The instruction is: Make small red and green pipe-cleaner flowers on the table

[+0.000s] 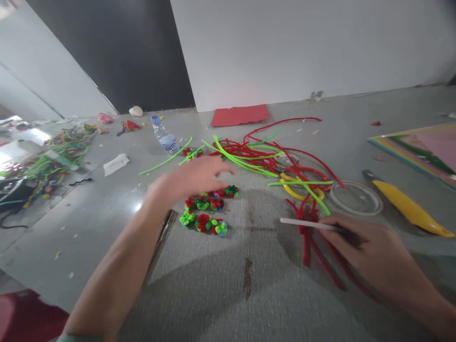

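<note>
My left hand reaches forward over the grey table, blurred by motion, fingers stretched out just above a cluster of small red and green pipe-cleaner flowers. My right hand rests on the table at the right, closed on a thin white stick that points left. Under it lie loose red pipe cleaners. Farther back is a tangle of red and green pipe cleaners.
A water bottle lies at the back left, a red paper sheet by the wall. A clear round lid, a yellow tool and coloured paper sheets sit right. More pipe cleaners pile at far left.
</note>
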### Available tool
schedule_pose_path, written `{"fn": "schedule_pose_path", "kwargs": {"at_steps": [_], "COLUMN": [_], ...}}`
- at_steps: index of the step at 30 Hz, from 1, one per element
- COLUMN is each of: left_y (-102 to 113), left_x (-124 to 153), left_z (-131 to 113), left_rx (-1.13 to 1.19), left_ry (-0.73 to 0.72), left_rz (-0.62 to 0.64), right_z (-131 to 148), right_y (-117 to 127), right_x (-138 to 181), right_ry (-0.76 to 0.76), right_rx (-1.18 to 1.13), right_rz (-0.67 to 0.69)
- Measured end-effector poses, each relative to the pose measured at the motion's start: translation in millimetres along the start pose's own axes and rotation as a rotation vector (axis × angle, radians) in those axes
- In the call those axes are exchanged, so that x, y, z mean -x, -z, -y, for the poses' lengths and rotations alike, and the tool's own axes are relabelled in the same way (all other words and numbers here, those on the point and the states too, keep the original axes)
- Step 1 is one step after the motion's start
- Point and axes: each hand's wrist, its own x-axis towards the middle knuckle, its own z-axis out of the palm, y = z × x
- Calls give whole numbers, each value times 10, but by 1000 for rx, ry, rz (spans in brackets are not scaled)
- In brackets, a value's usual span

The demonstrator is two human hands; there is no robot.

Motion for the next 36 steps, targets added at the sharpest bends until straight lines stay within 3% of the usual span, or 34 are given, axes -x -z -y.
{"fn": "schedule_pose_path", "kwargs": {"at_steps": [2, 3, 6, 9, 13, 17, 20, 22, 24, 26, 31, 36], "left_y": [210, 286, 324, 123, -161, -102, 127, 230, 218, 100, -153, 17], "left_x": [199, 302, 539, 592, 494, 462, 444, 366, 226, 62, -120, 46], "left_z": [209, 320, 641, 903, 1121, 1034, 648, 298, -18, -222, -205, -97], "left_rx": [-48, -70, 40, 197, 278, 275, 268, 245, 308, 286, 163, 209], "left_ry": [276, 436, 883, 934, 869, 771, 592, 264, -2, -149, -255, -169], "left_rz": [-42, 2, 327, 432, 492, 500, 429, 277, 206, 165, 143, 82], "right_z": [-16, -25, -50, -62, -48, -24, -35, -51, -58, -49, -12, 5], "right_y": [-8, -13, -23, -26, -21, -12, -16, -21, -22, -18, -8, -11], "right_x": [7, 8, 6, -2, -15, -18, -2, 11, 17, 15, 3, 13], "right_ry": [-14, -17, -14, 6, 28, 36, 9, -4, -6, 0, 11, -19], "right_rx": [-3, -2, 4, 12, 23, 13, -3, -8, -8, -6, -4, -39], "right_rz": [-5, -6, -6, -2, -4, -9, 4, 2, -4, -7, -2, 25]}}
